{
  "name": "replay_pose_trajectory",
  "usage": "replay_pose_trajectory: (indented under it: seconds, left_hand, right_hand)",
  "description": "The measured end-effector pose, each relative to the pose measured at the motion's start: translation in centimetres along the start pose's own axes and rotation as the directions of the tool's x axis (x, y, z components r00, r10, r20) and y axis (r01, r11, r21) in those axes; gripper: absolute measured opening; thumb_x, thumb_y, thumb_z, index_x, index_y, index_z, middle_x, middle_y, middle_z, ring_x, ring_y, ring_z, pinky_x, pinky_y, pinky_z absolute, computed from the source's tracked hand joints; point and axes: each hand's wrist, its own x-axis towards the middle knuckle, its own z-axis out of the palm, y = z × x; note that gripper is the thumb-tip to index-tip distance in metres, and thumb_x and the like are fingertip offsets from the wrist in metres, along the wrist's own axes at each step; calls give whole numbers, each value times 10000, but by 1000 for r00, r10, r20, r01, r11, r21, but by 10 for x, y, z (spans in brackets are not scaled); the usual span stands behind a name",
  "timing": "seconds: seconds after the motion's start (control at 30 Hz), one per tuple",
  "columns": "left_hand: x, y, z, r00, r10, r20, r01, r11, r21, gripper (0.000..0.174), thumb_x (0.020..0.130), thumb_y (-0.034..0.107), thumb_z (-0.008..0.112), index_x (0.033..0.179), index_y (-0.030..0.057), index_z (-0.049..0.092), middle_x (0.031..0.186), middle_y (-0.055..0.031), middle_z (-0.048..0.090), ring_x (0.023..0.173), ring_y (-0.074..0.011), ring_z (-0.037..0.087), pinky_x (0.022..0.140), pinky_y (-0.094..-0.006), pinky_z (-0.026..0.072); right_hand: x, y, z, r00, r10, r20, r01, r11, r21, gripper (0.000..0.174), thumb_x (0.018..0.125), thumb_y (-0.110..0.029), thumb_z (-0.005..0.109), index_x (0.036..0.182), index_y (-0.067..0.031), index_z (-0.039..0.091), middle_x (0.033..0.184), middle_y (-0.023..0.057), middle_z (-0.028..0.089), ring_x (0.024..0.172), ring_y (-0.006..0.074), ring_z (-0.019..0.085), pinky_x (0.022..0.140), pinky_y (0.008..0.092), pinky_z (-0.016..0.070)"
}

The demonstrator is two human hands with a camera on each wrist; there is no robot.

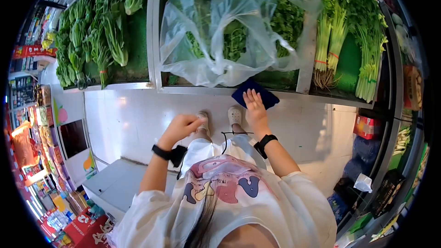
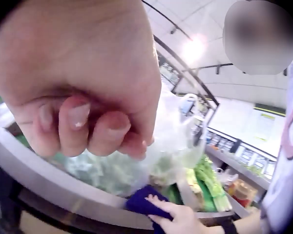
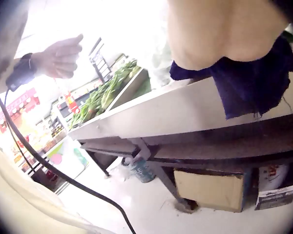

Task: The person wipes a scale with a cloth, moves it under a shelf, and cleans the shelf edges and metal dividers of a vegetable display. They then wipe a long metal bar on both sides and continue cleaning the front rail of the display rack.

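A dark blue cloth [image 1: 265, 96] hangs over the metal front edge of the vegetable stand. My right hand [image 1: 256, 110] lies on it, fingers extended and pressing the cloth against the edge. In the right wrist view, the cloth [image 3: 244, 90] drapes down the light front rail below the hand. My left hand [image 1: 180, 126] is held in the air in front of my body, apart from the stand. The left wrist view shows its fingers [image 2: 74, 127] curled toward the palm with nothing in them. Just beyond the cloth, a clear plastic bag [image 1: 234, 36] spreads over leafy greens in the middle bin.
Leafy green bunches [image 1: 98, 32] lie in the left bin. The right bin has tied celery-like stalks [image 1: 331, 41]. A metal divider [image 1: 155, 27] separates the bins. Below the stand is a cardboard box [image 3: 210, 187]. A grey box-like surface [image 1: 124, 181] stands at lower left.
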Motion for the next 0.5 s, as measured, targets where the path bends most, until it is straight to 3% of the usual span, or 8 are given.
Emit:
replay_pose_trajectory:
  seconds: [0.03, 0.17, 0.3, 0.33, 0.4, 0.5]
  left_hand:
    - [-16, -26, -9, 995, -82, -59, 80, 996, -48, 410, 908, 349, 583, 669, 18, 617, 541, -34, 564, 469, -104, 518, 472, -258, 420]
    - [-73, -97, -48, 943, -259, -211, 201, 944, -261, 431, 931, 342, 539, 645, 22, 574, 542, -9, 532, 472, -76, 484, 456, -239, 389]
    - [-108, -142, -85, 914, -304, -270, 189, 905, -381, 456, 946, 350, 516, 624, 29, 550, 524, 2, 485, 466, -69, 451, 456, -236, 364]
    - [-115, -154, -94, 913, -299, -276, 178, 904, -388, 458, 946, 352, 516, 624, 29, 548, 522, 2, 479, 466, -70, 448, 460, -235, 364]
    - [-131, -172, -111, 906, -293, -305, 162, 906, -390, 456, 951, 337, 514, 620, 25, 540, 513, 3, 459, 469, -71, 445, 465, -235, 362]
    - [-154, -199, -142, 901, -277, -333, 147, 919, -365, 443, 957, 316, 507, 623, 25, 534, 512, -4, 461, 475, -69, 451, 464, -233, 361]
  right_hand:
    - [5, -7, 15, 999, -16, 49, 19, 998, -57, 469, 778, -10, 515, 1247, -3, 541, 1306, 162, 532, 1277, 291, 443, 1102, 417, 291]
    - [21, -48, 49, 989, -111, 100, 120, 989, -86, 407, 813, -59, 496, 1212, -25, 570, 1287, 138, 553, 1228, 259, 499, 1074, 389, 340]
    - [33, -100, 91, 950, 24, 311, -42, 998, 52, 424, 822, -46, 474, 1237, -51, 559, 1288, 132, 554, 1218, 251, 510, 1046, 383, 373]
    - [49, -120, 101, 981, -183, 63, 184, 983, -13, 423, 808, -30, 480, 1221, -40, 570, 1264, 133, 572, 1205, 256, 522, 1040, 381, 383]
    - [70, -159, 120, 965, -251, 72, 251, 968, 9, 414, 800, -17, 489, 1204, -28, 581, 1244, 133, 586, 1201, 255, 527, 1041, 378, 388]
    - [99, -212, 168, 977, -214, -13, 215, 974, 72, 457, 773, 18, 503, 1224, -21, 563, 1277, 143, 561, 1220, 259, 512, 1063, 382, 368]
